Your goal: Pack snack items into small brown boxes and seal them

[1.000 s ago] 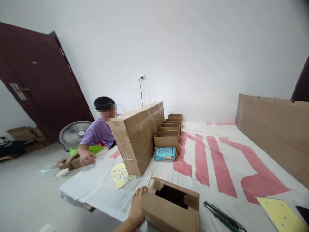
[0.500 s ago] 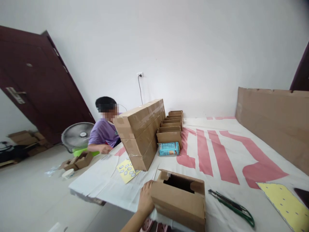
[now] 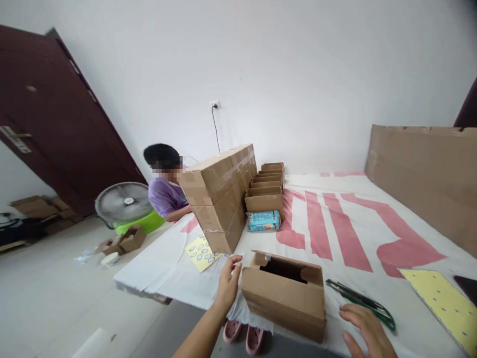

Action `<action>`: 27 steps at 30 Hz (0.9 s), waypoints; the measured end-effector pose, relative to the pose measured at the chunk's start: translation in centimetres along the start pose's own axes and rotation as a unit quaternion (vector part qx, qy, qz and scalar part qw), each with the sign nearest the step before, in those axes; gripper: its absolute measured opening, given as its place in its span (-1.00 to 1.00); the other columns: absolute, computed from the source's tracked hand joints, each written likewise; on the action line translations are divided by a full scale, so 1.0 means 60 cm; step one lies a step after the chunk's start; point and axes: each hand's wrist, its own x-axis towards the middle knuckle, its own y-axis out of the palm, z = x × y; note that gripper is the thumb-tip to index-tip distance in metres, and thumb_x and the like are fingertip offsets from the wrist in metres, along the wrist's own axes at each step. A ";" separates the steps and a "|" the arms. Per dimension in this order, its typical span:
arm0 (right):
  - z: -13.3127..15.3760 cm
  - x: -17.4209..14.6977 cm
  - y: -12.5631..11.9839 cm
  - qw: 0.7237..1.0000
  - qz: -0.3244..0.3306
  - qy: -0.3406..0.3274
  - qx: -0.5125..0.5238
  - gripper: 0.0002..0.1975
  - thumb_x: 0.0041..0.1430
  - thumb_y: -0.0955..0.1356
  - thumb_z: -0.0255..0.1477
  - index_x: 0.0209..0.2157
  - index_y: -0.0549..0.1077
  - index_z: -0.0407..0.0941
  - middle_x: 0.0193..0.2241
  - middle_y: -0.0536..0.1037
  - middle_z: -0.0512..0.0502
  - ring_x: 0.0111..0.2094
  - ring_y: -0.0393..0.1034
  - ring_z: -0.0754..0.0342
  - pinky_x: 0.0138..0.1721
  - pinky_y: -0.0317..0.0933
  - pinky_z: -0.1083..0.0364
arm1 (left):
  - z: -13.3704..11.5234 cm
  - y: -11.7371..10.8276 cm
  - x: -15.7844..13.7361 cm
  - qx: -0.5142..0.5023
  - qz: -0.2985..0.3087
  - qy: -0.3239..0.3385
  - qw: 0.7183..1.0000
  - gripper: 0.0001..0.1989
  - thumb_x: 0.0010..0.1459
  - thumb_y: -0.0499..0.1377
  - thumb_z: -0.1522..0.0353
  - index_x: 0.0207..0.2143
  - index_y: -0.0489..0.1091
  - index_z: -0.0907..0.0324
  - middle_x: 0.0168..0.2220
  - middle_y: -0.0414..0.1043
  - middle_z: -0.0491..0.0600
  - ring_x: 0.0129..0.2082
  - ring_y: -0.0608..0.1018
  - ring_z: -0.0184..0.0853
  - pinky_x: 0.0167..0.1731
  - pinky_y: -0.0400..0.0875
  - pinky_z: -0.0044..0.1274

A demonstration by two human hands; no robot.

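Note:
A brown cardboard box [image 3: 283, 306] with an open slot in its top stands at the table's near edge. My left hand [image 3: 229, 283] is raised just off the box's left side, fingers apart and nothing in them. To the box's right, my right hand [image 3: 367, 328] hovers low over the cloth with fingers spread, holding nothing. Beyond its fingertips lies a green-handled utility knife [image 3: 363, 303]. Behind the box, a blue snack packet [image 3: 264, 221] leans against a row of open cardboard boxes [image 3: 264, 203].
A stack of taped boxes [image 3: 219, 199] stands left of the row. Yellow patterned sheets [image 3: 202, 253] lie on the cloth-covered table [image 3: 149, 278]. A person in a purple shirt [image 3: 166, 201] sits beyond the left edge, near a fan [image 3: 124, 204]. A large cardboard panel [image 3: 421, 174] borders the right.
My left hand has come off the box's left side and opened. My right hand has entered from the lower right. The person's arm has shifted behind the stack; the view has tilted slightly.

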 end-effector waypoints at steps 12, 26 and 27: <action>0.028 0.126 0.001 0.999 0.022 -0.017 0.047 -0.67 0.23 0.29 -0.41 0.04 0.33 -0.09 0.08 0.37 -0.23 0.11 0.28 -0.08 0.04 0.28 -0.04 | -0.095 0.008 0.009 -0.234 0.213 0.024 0.948 -0.65 0.15 0.20 0.13 -0.08 0.35 0.10 0.21 0.24 0.12 0.29 0.19 -0.03 0.22 0.06 -0.21; 0.077 0.230 0.053 0.964 0.261 -0.040 0.022 -0.74 0.13 0.30 -0.56 -0.12 0.41 -0.10 -0.13 0.52 -0.17 -0.12 0.38 -0.08 -0.09 0.27 -0.07 | -0.087 0.008 0.009 -0.189 0.247 0.036 0.950 -0.70 0.16 0.09 0.29 -0.05 0.30 0.13 0.24 0.14 0.13 0.29 0.14 -0.10 0.25 -0.06 -0.24; 0.081 0.242 0.061 0.960 0.276 -0.052 0.013 -0.77 0.14 0.30 -0.57 -0.14 0.42 -0.11 -0.15 0.52 -0.16 -0.13 0.37 -0.08 -0.11 0.26 -0.07 | -0.088 0.007 0.009 -0.185 0.248 0.037 0.950 -0.70 0.15 0.09 0.29 -0.05 0.30 0.13 0.23 0.15 0.13 0.29 0.15 -0.09 0.25 -0.05 -0.24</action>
